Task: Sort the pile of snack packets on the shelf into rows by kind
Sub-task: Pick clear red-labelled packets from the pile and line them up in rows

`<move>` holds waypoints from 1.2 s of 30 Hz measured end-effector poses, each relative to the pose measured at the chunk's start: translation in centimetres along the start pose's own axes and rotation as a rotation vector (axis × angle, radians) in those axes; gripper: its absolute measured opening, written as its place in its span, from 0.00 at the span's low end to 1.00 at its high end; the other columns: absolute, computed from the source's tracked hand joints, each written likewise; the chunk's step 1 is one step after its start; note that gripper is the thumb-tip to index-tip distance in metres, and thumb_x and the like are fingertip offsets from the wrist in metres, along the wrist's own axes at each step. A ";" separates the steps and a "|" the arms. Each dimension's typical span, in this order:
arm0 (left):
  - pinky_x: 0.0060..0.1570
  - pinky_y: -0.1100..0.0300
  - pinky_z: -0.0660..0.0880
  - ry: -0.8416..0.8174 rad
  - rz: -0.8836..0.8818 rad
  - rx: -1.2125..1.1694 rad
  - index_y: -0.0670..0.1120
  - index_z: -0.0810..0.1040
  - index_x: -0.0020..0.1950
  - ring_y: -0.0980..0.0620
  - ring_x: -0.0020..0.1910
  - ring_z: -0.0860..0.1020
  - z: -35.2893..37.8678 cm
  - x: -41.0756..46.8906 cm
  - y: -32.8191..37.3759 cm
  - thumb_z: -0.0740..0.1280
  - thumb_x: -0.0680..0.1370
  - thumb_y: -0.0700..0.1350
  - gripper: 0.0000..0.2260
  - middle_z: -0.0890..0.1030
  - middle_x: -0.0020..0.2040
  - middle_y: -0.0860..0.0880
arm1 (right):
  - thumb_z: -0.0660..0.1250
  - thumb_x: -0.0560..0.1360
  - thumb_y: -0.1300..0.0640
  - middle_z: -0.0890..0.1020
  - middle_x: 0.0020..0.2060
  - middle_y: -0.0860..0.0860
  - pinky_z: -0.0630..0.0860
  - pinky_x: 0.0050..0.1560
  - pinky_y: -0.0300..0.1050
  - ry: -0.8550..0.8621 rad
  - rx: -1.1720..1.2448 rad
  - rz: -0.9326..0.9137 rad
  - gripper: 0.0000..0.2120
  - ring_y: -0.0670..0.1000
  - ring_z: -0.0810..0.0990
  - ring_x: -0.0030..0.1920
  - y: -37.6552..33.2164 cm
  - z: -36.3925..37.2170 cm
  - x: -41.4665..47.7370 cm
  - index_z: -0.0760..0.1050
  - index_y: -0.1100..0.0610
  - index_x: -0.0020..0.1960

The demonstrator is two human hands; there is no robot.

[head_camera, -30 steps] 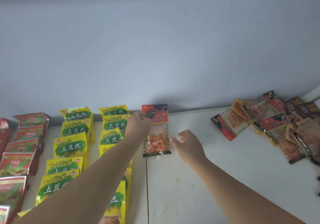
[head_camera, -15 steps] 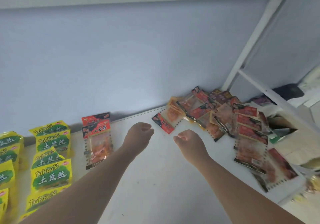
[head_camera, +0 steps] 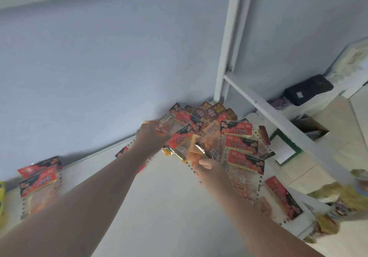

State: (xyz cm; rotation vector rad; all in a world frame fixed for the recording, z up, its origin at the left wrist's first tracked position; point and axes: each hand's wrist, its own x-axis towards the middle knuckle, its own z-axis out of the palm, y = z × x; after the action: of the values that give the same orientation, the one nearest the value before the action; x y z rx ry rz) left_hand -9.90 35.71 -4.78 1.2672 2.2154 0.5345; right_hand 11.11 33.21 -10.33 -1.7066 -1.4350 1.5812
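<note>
The pile of snack packets (head_camera: 237, 137) lies in the shelf's back right corner: mostly red-label clear packets with orange contents, plus a few brown ones at the back. My left hand (head_camera: 151, 137) is on the pile's left edge, fingers curled over a clear packet (head_camera: 166, 126); blur hides whether it grips. My right hand (head_camera: 207, 167) is at the pile's front, thumb pinching the bottom of an orange packet with a dark gold-edged end (head_camera: 201, 149). Two sorted red-label packets (head_camera: 39, 179) lie overlapping at the far left by the back wall.
The white shelf board (head_camera: 169, 207) lies under my arms. A yellow packet (head_camera: 1, 197) shows at the left edge. A white upright post (head_camera: 229, 37) and diagonal brace (head_camera: 278, 121) bound the right side. Beyond are a black object (head_camera: 308, 89), a cardboard box (head_camera: 310, 127) and more snacks (head_camera: 338, 197) below.
My view swung right, away from the yellow rows. Both hands left the placed red-label packet and reached into the pile; the right hand now pinches a packet.
</note>
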 end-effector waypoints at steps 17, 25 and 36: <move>0.32 0.61 0.71 -0.079 -0.039 -0.057 0.48 0.79 0.45 0.52 0.34 0.80 2.0 5.3 1.7 0.73 0.76 0.58 0.13 0.82 0.38 0.49 | 0.65 0.76 0.52 0.83 0.55 0.50 0.74 0.46 0.41 -0.184 -0.041 0.044 0.20 0.49 0.83 0.53 -0.2 0.1 2.6 0.77 0.58 0.65; 0.37 0.56 0.79 0.141 -0.061 -0.393 0.48 0.80 0.45 0.48 0.36 0.84 -2.4 2.5 0.7 0.74 0.77 0.53 0.09 0.87 0.41 0.49 | 0.66 0.80 0.49 0.85 0.51 0.50 0.80 0.43 0.41 -0.151 0.039 -0.062 0.15 0.41 0.86 0.41 -2.9 0.9 2.3 0.79 0.56 0.62; 0.53 0.41 0.83 0.076 -0.114 -0.768 0.47 0.87 0.45 0.38 0.47 0.86 -8.9 -4.5 -4.6 0.75 0.77 0.52 0.09 0.89 0.47 0.49 | 0.68 0.74 0.35 0.79 0.64 0.52 0.76 0.57 0.49 -0.169 0.030 -0.231 0.35 0.53 0.78 0.62 -10.8 6.3 -0.2 0.72 0.57 0.72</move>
State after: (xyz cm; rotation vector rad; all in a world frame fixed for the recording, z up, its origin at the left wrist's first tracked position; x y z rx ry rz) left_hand -16.52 28.86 0.70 0.7129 1.8212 1.2452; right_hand 1.20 35.14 -3.01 -1.3610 -1.6160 1.6396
